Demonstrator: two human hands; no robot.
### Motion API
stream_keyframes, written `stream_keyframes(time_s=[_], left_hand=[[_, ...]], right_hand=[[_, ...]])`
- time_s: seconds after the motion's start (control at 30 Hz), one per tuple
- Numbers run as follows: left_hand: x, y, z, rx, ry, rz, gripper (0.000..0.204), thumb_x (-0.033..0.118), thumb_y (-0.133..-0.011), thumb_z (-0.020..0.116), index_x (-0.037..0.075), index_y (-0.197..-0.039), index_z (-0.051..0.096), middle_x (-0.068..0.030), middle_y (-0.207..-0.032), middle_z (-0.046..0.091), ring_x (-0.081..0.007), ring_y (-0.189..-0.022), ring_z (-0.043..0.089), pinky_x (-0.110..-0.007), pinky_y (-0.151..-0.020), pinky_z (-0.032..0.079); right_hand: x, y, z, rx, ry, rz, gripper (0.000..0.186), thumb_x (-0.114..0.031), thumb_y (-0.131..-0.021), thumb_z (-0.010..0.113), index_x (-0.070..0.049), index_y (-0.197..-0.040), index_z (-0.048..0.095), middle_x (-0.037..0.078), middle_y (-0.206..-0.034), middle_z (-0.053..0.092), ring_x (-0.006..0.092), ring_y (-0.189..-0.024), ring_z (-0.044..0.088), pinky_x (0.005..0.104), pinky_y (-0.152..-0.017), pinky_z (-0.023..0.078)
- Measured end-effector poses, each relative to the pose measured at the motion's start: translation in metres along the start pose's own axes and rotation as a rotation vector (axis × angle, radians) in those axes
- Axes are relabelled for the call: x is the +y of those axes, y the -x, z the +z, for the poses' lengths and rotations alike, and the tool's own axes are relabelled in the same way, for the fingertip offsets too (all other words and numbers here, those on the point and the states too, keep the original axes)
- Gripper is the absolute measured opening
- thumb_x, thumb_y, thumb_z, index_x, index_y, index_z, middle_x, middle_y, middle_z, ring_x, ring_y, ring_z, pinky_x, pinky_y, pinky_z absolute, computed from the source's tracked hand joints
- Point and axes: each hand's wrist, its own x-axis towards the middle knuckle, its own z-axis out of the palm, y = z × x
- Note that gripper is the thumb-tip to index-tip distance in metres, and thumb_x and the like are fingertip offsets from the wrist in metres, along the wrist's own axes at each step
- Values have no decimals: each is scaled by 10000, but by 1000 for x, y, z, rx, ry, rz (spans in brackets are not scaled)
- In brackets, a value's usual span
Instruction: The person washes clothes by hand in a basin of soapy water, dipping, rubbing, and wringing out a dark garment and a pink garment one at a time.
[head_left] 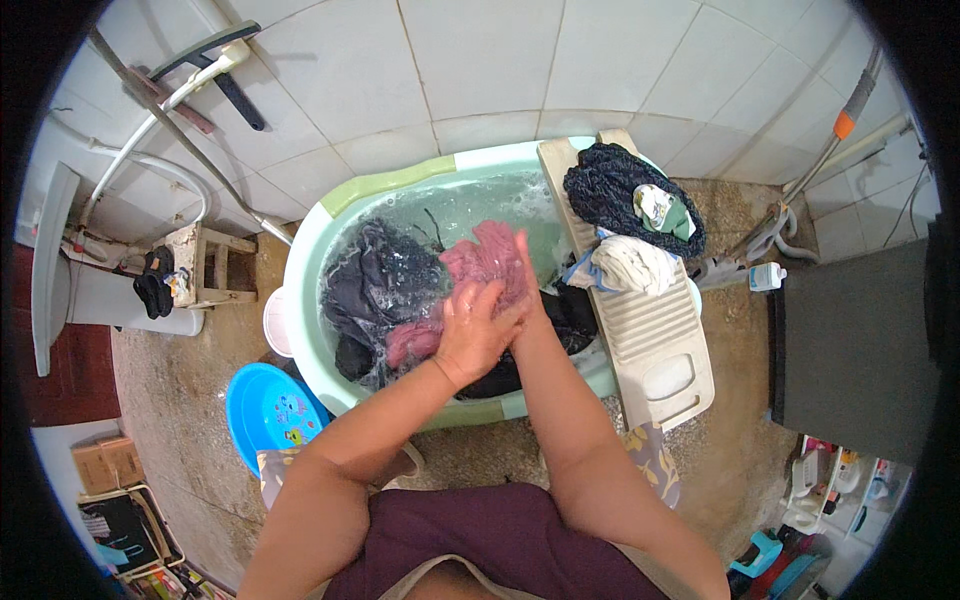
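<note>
Both my hands are over the pale green tub (pixel 303 270), which holds soapy water. My left hand (pixel 472 333) has its fingers closed on a wet pink cloth garment (pixel 484 256). On the same garment, my right hand (pixel 528 300) presses from the right side, its fingers partly hidden by the cloth and my left hand. One end of the pink garment trails into the water at lower left. Dark wet clothes (pixel 375 280) float left of my hands, and more black cloth (pixel 573 318) lies to the right.
A beige washboard (pixel 650 335) lies across the tub's right end, bearing a dark knitted garment (pixel 620 190) and a white cloth bundle (pixel 633 264). A blue basin (pixel 250 415) stands at left, near a small stool (pixel 220 265). A white bottle (pixel 767 277) is at right.
</note>
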Motion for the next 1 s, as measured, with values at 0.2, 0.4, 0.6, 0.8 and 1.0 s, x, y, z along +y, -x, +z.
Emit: stream_keyframes(time_s=[0.2,0.4,0.6,0.8,1.0], left_hand=[[-31,-15,7,125,4,84,131,160,-673,668,156,-767,578,-87,-947,500,-310,-856,485,-410,-690,433],[-41,-44,7,89,102,-190,134,202,-800,526,86,-735,541,-146,-794,559,-328,-737,562,-442,-662,462],[-164,-49,28,-116,22,-497,391,292,-896,321,0,-922,580,-259,-872,584,-428,-860,550,-479,-779,430],[-167,-22,56,-37,-66,-336,407,257,-822,512,100,-1197,484,-233,-1295,386,-434,-1191,346,-497,-890,373],[-126,13,107,-696,-237,-313,529,193,-830,499,258,-1339,370,-175,-1466,53,-408,-1332,111,-517,-1003,283]], right_hand=[[12,-7,-22,88,-21,145,244,-271,-912,456,-72,-983,578,88,-930,601,227,-865,575,378,-805,469],[29,-12,-53,472,371,45,383,-331,-930,400,-22,-1122,519,106,-1058,573,225,-955,555,366,-837,456],[14,-2,1,673,921,216,673,-547,-867,429,5,-1252,420,148,-1235,469,216,-1106,464,345,-875,431],[-14,4,-71,739,1211,69,628,-370,-753,667,23,-1209,487,177,-1171,548,267,-1004,555,350,-857,433],[-1,15,-137,573,1373,137,389,-212,-785,653,3,-1096,562,100,-934,621,221,-796,595,353,-718,491]])
